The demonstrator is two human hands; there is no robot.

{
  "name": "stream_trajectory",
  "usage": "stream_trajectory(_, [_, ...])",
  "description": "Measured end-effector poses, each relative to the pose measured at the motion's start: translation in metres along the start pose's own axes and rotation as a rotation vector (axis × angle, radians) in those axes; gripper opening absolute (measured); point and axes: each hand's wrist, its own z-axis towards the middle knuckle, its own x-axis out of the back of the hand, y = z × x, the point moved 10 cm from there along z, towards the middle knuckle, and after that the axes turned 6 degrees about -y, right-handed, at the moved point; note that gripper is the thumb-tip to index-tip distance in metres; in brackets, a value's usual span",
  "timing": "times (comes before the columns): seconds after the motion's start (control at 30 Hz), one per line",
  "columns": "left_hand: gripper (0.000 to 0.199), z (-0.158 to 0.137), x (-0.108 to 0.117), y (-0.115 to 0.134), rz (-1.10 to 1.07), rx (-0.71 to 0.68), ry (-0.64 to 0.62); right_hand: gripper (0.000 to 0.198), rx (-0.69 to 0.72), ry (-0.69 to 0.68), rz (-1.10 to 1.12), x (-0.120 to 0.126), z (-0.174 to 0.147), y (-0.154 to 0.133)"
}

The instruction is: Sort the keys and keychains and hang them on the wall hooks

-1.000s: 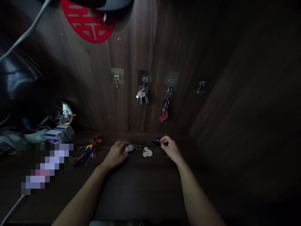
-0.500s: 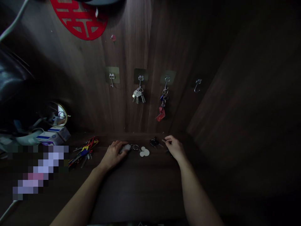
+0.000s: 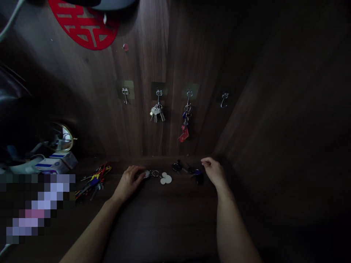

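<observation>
My left hand [image 3: 128, 182] rests on the dark wooden shelf, thumb and fingers closed around a grey key fob [image 3: 147, 174]. A metal key ring [image 3: 155, 173] joins the fob to a white charm [image 3: 166, 179] made of three round discs, lying flat to its right. My right hand [image 3: 215, 171] hovers just right of a bunch of dark keys [image 3: 179, 167], holding nothing I can see, its fingers loosely bent and slightly apart. Closest to it lies a blue and black key [image 3: 198, 174].
Keys hang from two wall hooks: a silver bunch [image 3: 157, 112] and one with a red tag [image 3: 184, 134]. The left hook [image 3: 125, 95] and right hook [image 3: 224, 100] are bare. Leftward lie colourful keys [image 3: 95, 180], white-blue boxes [image 3: 56, 163] and a round mirror [image 3: 64, 137].
My right hand has let go of the dark key and moved right, uncovering the blue and black key. My left hand stays at the fob. The view has shifted slightly.
</observation>
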Motion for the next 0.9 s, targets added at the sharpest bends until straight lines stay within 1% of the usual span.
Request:
stream_trajectory(0.1, [0.024, 0.0, 0.0, -0.002, 0.006, 0.014, -0.002, 0.016, 0.004, -0.088, 0.023, -0.005, 0.0, 0.004])
stream_trajectory(0.2, [0.024, 0.001, -0.001, -0.004, 0.003, 0.019, -0.012, 0.011, 0.049, -0.19, 0.04, -0.018, -0.003, 0.0])
stream_trajectory(0.27, [0.024, 0.001, -0.002, -0.003, 0.0, 0.012, -0.016, 0.009, 0.079, -0.223, 0.045, -0.023, -0.006, -0.004])
stream_trajectory(0.37, [0.024, 0.002, -0.001, -0.001, -0.004, 0.002, -0.007, 0.011, 0.082, -0.21, 0.044, -0.022, -0.008, -0.009])
stream_trajectory(0.47, [0.023, 0.002, 0.0, 0.003, -0.009, -0.01, -0.004, 0.013, 0.096, -0.165, 0.155, -0.015, -0.01, -0.019])
stream_trajectory(0.57, [0.022, 0.002, -0.001, 0.009, -0.017, -0.03, -0.009, 0.015, 0.203, -0.155, 0.407, -0.013, -0.015, -0.04])
stream_trajectory(0.63, [0.021, 0.002, -0.004, 0.012, -0.029, -0.037, -0.017, 0.018, 0.28, -0.188, 0.575, -0.017, -0.02, -0.058])
stream_trajectory(0.77, [0.022, 0.0, -0.007, 0.017, -0.137, -0.039, -0.016, 0.021, 0.338, -0.329, 0.808, -0.036, -0.037, -0.092])
stream_trajectory(0.83, [0.025, -0.001, -0.009, 0.019, -0.243, -0.017, -0.013, 0.021, 0.351, -0.41, 0.882, -0.048, -0.049, -0.109])
stream_trajectory(0.9, [0.033, -0.002, -0.015, 0.022, -0.382, 0.018, -0.047, 0.021, 0.355, -0.476, 0.937, -0.06, -0.061, -0.125])
